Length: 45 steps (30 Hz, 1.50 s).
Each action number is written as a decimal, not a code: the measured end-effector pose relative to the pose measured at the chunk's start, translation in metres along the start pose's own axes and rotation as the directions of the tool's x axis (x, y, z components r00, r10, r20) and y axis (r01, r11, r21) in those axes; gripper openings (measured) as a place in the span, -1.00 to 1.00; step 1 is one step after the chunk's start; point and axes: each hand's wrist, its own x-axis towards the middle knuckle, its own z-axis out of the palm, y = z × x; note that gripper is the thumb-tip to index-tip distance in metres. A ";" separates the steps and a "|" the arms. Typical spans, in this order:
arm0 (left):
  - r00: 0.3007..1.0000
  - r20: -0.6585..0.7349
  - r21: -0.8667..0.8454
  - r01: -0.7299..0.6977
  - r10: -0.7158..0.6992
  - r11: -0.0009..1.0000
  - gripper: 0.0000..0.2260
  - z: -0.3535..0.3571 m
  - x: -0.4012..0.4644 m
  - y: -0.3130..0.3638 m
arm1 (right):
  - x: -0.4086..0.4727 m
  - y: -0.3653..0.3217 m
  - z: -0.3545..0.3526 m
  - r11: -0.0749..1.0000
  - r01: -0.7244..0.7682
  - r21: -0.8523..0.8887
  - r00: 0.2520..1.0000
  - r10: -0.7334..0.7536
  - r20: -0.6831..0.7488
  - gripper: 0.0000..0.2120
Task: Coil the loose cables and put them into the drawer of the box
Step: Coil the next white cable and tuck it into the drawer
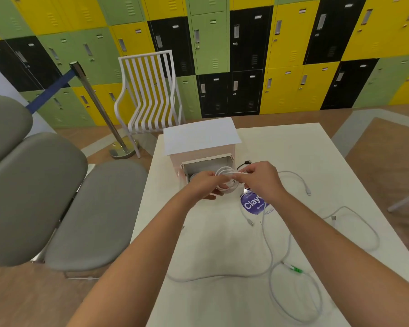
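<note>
Holding a white coil [226,181] between them, the left hand [204,185] grips its left side and the right hand [261,179] pinches its right side, just in front of the open drawer [207,165] of the box [201,140]. Loose cables [293,267] trail over the table [222,244] nearer and to the right. A purple sticker [252,205] lies under the right wrist.

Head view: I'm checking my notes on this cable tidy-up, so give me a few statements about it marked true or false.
1. Both hands hold a coiled white cable. True.
2. The drawer of the white box is closed. False: it is pulled open.
3. Loose cables lie on the table. True.
4. The left hand rests flat on the table. False: it grips the coil, as does the right hand.
</note>
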 end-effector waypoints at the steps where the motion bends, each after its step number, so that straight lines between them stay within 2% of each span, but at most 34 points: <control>1: 0.999 0.034 -0.019 0.034 -0.033 0.999 -0.65 -0.002 -0.002 0.003 | 0.000 -0.002 -0.001 1.000 0.004 -0.025 1.000 -0.003 0.029 -0.82; 4: 0.996 0.056 -0.025 0.065 -0.063 0.998 -0.52 -0.001 -0.004 0.004 | 0.000 -0.007 -0.003 0.996 0.029 -0.089 0.993 -0.018 0.116 -0.84; 10: 0.992 0.008 -0.347 0.123 -0.128 0.930 -0.72 0.008 -0.004 0.002 | -0.002 -0.004 -0.001 0.999 0.041 -0.028 0.986 -0.036 0.164 -0.75; 14: 0.990 -0.015 -0.418 0.124 -0.143 0.900 -0.78 0.010 -0.005 0.003 | -0.003 -0.001 -0.001 0.999 0.030 0.036 0.978 -0.037 0.206 -0.76; 18: 0.986 -0.028 -0.458 0.135 -0.166 0.879 -0.81 0.013 -0.001 0.000 | -0.003 -0.001 -0.006 0.999 0.032 0.017 0.972 -0.035 0.234 -0.81; 22: 0.981 -0.039 -0.522 0.142 -0.190 0.841 -0.83 0.015 0.001 0.001 | -0.002 0.003 -0.010 0.996 0.086 -0.017 0.983 -0.082 0.166 -0.82; 26: 0.981 -0.042 -0.576 0.132 -0.190 0.807 -0.86 0.016 0.000 0.002 | 0.006 0.015 -0.009 0.963 0.231 -0.140 0.973 -0.229 0.031 -0.83; 31: 0.990 -0.014 -0.683 0.093 -0.140 0.724 -0.82 0.018 0.002 0.001 | 0.004 0.019 -0.003 0.965 0.213 -0.152 0.973 -0.224 -0.057 -0.77; 32: 0.992 -0.010 -0.699 0.084 -0.127 0.710 -0.81 0.018 0.002 0.001 | 0.003 0.019 -0.002 0.974 0.193 -0.116 0.975 -0.204 -0.084 -0.78; 34: 0.994 -0.012 -0.709 0.071 -0.112 0.702 -0.82 0.019 0.001 0.002 | 0.002 0.018 -0.002 0.987 0.109 0.115 0.988 -0.095 -0.118 -0.81; 36: 0.995 -0.018 -0.710 0.058 -0.100 0.702 -0.83 0.020 0.001 0.004 | 0.001 0.016 -0.001 0.924 -0.007 0.382 0.998 0.029 -0.052 -0.80; 38: 0.996 -0.020 -0.699 0.049 -0.087 0.714 -0.83 0.021 0.000 0.005 | -0.001 0.012 0.000 0.839 -0.090 0.536 0.996 0.079 0.043 -0.79; 42: 0.996 -0.028 -0.688 0.038 -0.079 0.725 -0.82 0.022 -0.001 0.008 | -0.003 0.010 -0.001 0.770 -0.197 0.607 0.971 0.069 0.228 -0.79; 45: 0.995 -0.040 -0.680 0.039 -0.090 0.732 -0.81 0.021 -0.001 0.010 | -0.002 0.013 0.000 0.753 -0.241 0.612 0.960 0.092 0.265 -0.78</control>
